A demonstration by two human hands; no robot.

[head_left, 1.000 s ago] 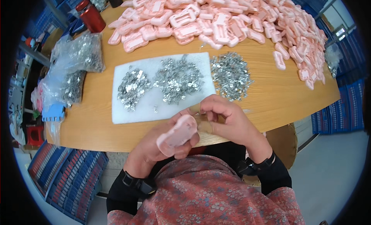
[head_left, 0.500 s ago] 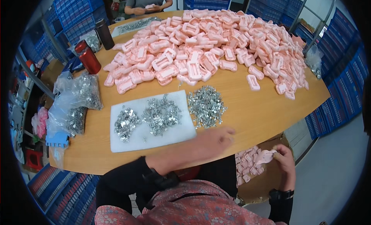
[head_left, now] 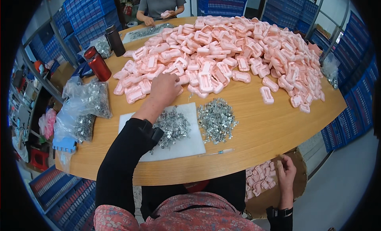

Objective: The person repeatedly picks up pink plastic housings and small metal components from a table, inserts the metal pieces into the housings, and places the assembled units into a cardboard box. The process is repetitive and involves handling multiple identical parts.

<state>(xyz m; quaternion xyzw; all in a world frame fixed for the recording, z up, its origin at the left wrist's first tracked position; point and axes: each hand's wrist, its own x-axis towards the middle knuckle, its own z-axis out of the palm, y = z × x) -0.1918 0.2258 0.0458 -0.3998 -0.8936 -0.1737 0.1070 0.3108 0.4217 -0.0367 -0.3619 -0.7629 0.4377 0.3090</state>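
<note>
My left hand (head_left: 163, 89) reaches over the near left side of a large heap of pink plastic casings (head_left: 222, 42). Its fingers bend down onto a casing at the heap's edge, and the fingertips are partly hidden. Below that forearm lies a white foam sheet (head_left: 192, 141) bearing small silvery metal clips (head_left: 172, 127). Another pile of clips (head_left: 217, 120) sits on bare wood beside the sheet. Off the table's right front edge, my right hand (head_left: 286, 172) hangs over a cardboard box (head_left: 295, 161) with pink casings inside. Its fingers are loosely bent and apart, with nothing visible in them.
A thin screwdriver-like tool (head_left: 220, 152) lies near the table's front edge. Bags of metal parts (head_left: 89, 102), a red flask (head_left: 97, 64) and a dark flask (head_left: 115, 41) stand on the left. Across the table (head_left: 262, 123) a person (head_left: 160, 8) handles a pink casing. Blue crates surround us.
My left hand has swung from the table's front edge up to the heap. The pink casing that my right hand held is gone from its fingers. The whole view has shifted slightly.
</note>
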